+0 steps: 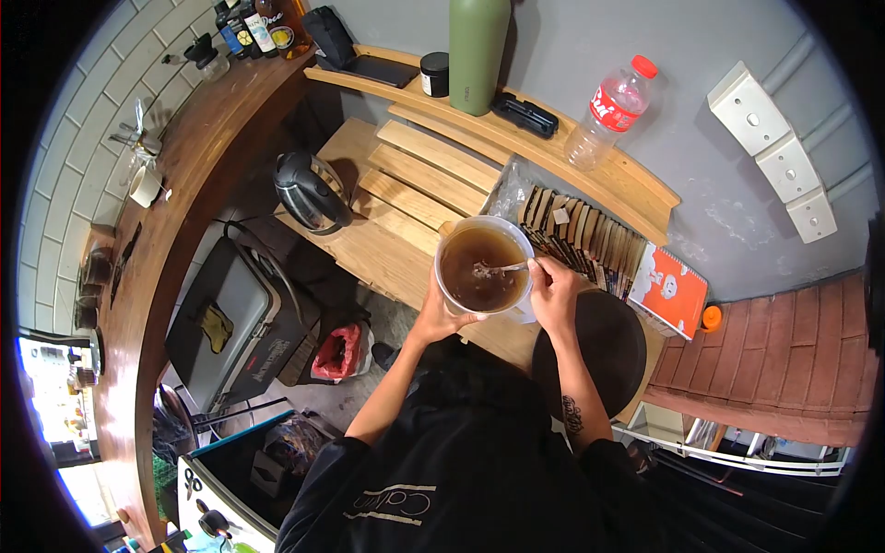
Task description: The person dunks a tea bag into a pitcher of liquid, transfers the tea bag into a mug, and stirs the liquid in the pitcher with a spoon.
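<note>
A round translucent container [461,244] of brown liquid is held up in front of my body, above the wooden slatted bench [396,253]. My left hand [435,313] grips its lower left side, with the thumb along the near rim. At the right rim, my right hand [556,288] is closed on the handle of a spoon [516,267]. The spoon's other end dips into the liquid, where small pale bits show near it. What the right hand's lower fingers touch is hidden.
A black kettle [312,195] stands on the bench to the left. Behind are a row of books [581,230], a green bottle [477,55] and a plastic bottle [608,111] on a ledge. A black round seat [604,359] is at the right.
</note>
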`<move>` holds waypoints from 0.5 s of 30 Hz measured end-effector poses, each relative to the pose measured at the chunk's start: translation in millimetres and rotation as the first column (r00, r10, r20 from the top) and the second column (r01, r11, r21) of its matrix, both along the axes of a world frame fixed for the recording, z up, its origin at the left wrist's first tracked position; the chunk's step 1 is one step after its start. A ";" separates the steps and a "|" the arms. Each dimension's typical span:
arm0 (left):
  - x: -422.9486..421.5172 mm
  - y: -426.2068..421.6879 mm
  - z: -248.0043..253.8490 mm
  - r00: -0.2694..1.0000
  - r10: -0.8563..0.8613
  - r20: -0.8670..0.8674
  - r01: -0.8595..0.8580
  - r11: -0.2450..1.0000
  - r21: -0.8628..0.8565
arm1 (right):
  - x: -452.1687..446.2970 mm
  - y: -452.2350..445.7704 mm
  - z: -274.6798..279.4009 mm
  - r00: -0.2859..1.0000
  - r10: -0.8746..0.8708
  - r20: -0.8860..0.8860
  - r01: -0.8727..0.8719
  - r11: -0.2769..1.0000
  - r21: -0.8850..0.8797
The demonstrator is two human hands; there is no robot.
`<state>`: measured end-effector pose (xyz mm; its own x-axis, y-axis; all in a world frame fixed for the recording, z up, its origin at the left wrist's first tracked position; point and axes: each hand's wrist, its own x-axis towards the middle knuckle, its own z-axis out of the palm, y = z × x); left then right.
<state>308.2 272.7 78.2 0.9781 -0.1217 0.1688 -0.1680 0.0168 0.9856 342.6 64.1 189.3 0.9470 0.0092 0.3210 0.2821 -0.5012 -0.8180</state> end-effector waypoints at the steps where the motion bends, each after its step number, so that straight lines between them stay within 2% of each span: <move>1: 0.1 0.2 -1.9 1.000 0.003 -0.001 -0.003 1.000 0.000 | 0.0 0.8 -0.7 0.999 -0.013 0.038 0.014 1.000 -0.025; 3: 0.2 0.3 -5.7 1.000 0.008 -0.026 -0.007 1.000 0.019 | -1.2 0.5 -4.0 0.997 -0.025 0.074 0.028 0.998 -0.048; 6: 1.9 -0.4 -11.3 1.000 0.001 -0.004 -0.001 1.000 -0.009 | -0.6 -1.5 -7.0 0.993 0.046 0.107 -0.031 0.989 -0.142; 8: 0.3 -0.4 -7.0 1.000 -0.003 -0.021 0.002 1.000 -0.020 | -0.8 0.0 -3.5 1.000 0.016 0.000 -0.016 1.000 0.009; 9: 0.1 -0.2 -4.8 0.999 -0.005 -0.037 0.004 1.000 -0.031 | 0.0 0.9 -3.3 1.000 0.019 0.002 -0.019 1.000 0.009; 11: 0.1 0.4 -3.9 0.999 -0.002 -0.038 0.001 1.000 -0.011 | 0.4 3.1 -3.7 0.995 -0.029 0.091 0.032 0.999 -0.028; 15: 0.1 0.9 -5.4 1.000 0.009 -0.014 -0.008 0.999 0.036 | -1.4 0.3 -3.2 0.997 0.015 0.078 -0.003 0.988 -0.152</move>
